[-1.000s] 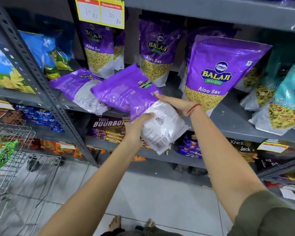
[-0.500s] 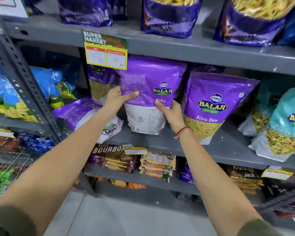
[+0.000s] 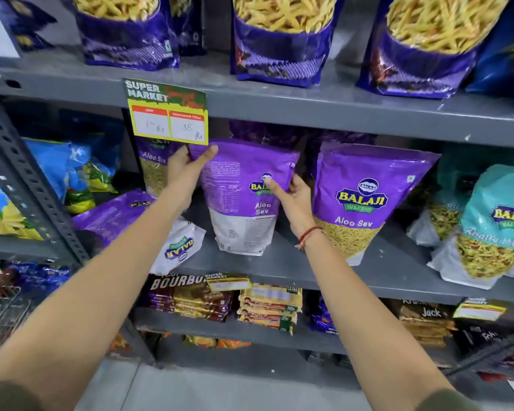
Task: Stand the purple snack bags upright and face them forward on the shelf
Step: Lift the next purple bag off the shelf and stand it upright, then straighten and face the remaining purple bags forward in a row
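Observation:
A purple Aloo Sev bag [image 3: 244,200] stands upright on the grey middle shelf [image 3: 294,271], its printed back and side facing me. My left hand [image 3: 187,170] grips its upper left corner and my right hand [image 3: 291,194] holds its right edge. Right of it another purple bag [image 3: 365,200] stands upright with its front forward. A third purple bag [image 3: 122,215] lies flat at the left, partly under my left forearm. One more purple bag [image 3: 155,164] stands behind, half hidden by the price sign.
A yellow price sign [image 3: 168,112] hangs from the upper shelf edge just above my left hand. Teal snack bags [image 3: 496,221] stand at the right, blue bags [image 3: 72,170] at the left past a slotted upright post [image 3: 27,176]. Biscuit packs fill the shelf below.
The bag I held tilted and low in front of the shelf now stands on the middle shelf. My left hand has slid up to its top corner. The view has risen.

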A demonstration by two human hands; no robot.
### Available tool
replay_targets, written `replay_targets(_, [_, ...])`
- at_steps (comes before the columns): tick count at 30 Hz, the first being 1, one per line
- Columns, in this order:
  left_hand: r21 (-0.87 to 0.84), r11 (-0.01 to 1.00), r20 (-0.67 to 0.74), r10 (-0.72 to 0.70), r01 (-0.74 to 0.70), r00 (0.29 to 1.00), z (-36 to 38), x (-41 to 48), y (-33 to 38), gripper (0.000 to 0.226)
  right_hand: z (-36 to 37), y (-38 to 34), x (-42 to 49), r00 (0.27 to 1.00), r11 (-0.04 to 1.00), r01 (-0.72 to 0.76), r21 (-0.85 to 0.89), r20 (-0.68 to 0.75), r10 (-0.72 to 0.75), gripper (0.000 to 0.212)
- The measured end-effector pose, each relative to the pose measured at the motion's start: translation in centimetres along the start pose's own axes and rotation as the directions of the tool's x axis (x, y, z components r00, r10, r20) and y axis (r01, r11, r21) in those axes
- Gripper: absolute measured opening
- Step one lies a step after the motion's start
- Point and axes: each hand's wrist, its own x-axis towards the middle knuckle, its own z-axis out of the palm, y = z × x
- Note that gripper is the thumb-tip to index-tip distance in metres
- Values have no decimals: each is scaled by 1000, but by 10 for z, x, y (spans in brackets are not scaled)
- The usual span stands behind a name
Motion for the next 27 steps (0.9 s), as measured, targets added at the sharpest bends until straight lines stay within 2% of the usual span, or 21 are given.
replay_targets(3, [138,985,-200,127,-100,972,7,-53,-34,31,-9,25,-11,982,988,-123,-92,135,135,40])
replay_targets(5, [292,948,-251,204,-127,946,10,-96,-72,26,-13,41,-16,960,964,-174,-203,185,212,45])
replay_targets(7, [426,903,-190,156,-62,969,16,-127,-108,28,-13,49,-16,964,956,-174,-236,156,214,43])
replay_targets(9, [486,874,-35,-3,20,999,28,-146,-131,42,-10,48,-16,978,945,-138,-297,107,177,38])
replay_targets(11, [565,825,82,-36,-16,996,41,-158,-140,57,-6,46,-22,994,908,-81,-412,34,105,36])
replay_targets(15, [593,805,112,-84,1,990,53,-153,-140,78,6,57,-48,984,837,-7,-547,-155,-92,49])
replay_targets(17, [584,812,121,-90,3,988,48,-141,-143,89,8,60,-59,980,833,52,-551,-131,-148,50])
replay_targets(19, [584,812,134,-94,-2,986,38,-126,-141,94,9,61,-69,984,829,127,-544,-37,-174,52])
replay_targets(21, [575,818,136,-90,-5,987,27,-110,-132,90,11,62,-77,988,856,150,-495,59,-140,54])
replay_targets(23, [584,812,130,-95,1,987,20,-88,-124,75,10,65,-78,989,877,135,-461,121,-89,55])
replay_targets(25, [661,750,153,-160,19,975,14,-66,-120,67,6,67,-73,990,866,121,-486,122,-70,56])
replay_targets(27, [709,705,237,-275,28,932,6,-44,-117,77,-2,71,-63,997,853,80,-516,36,-72,60])
